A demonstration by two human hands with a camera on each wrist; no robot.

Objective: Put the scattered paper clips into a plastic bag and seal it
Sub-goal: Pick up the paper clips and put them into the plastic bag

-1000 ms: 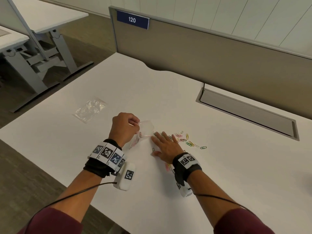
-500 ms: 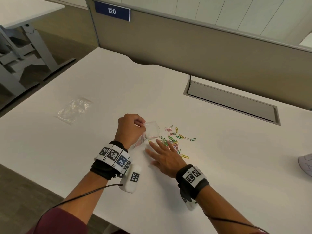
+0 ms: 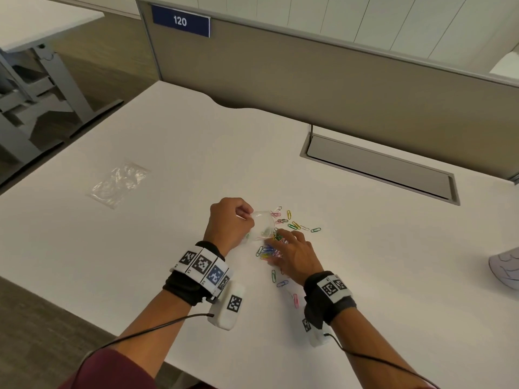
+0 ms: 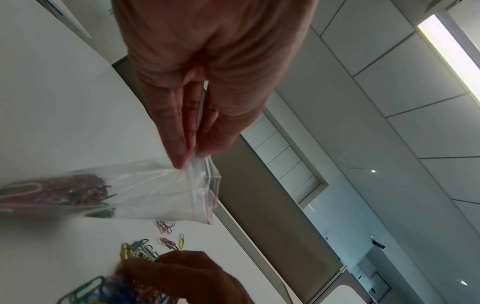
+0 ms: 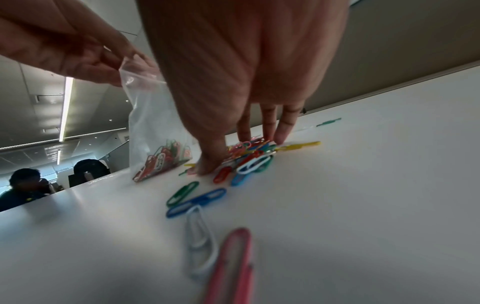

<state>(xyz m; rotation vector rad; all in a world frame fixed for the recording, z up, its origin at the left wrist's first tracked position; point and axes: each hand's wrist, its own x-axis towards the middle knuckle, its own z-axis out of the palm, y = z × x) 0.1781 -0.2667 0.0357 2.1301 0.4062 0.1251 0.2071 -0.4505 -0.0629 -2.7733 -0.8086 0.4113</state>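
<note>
Here the left hand (image 3: pixel 229 220) pinches the top edge of a small clear plastic bag (image 3: pixel 262 227) between thumb and fingertips, holding its mouth up while the bottom rests on the white table (image 3: pixel 168 248). In the left wrist view the bag's (image 4: pixel 161 193) red-lined zip strip is unsealed, and a clump of coloured paper clips (image 4: pixel 64 191) already sits in its lower part.

Just beside the bag, the right hand (image 3: pixel 295 251) is lowered onto a heap of paper clips (image 3: pixel 268 251), fingers bent down with the tips touching the pile. In the right wrist view the thumb and fingertips (image 5: pixel 281 135) close in around the heap (image 5: pixel 249 156) from either side, but whether any clip is actually lifted or gripped cannot be told.

More loose clips (image 3: pixel 292 223) lie scattered a little farther toward the table's far edge, beyond the bag, in pink, yellow and green. A few others trail back toward the near edge under the right wrist, among them a green one (image 3: pixel 273 275), a blue one (image 3: pixel 282 283) and a pink one (image 3: pixel 296 300).

Well apart from all this, toward the left edge of the table, lies a second, crumpled clear bag (image 3: pixel 118 183). A grey cable flap (image 3: pixel 379 167) is set into the table near its far edge, in front of a tan partition (image 3: pixel 337 80) bearing a blue sign reading 120 (image 3: pixel 181 21).
</note>
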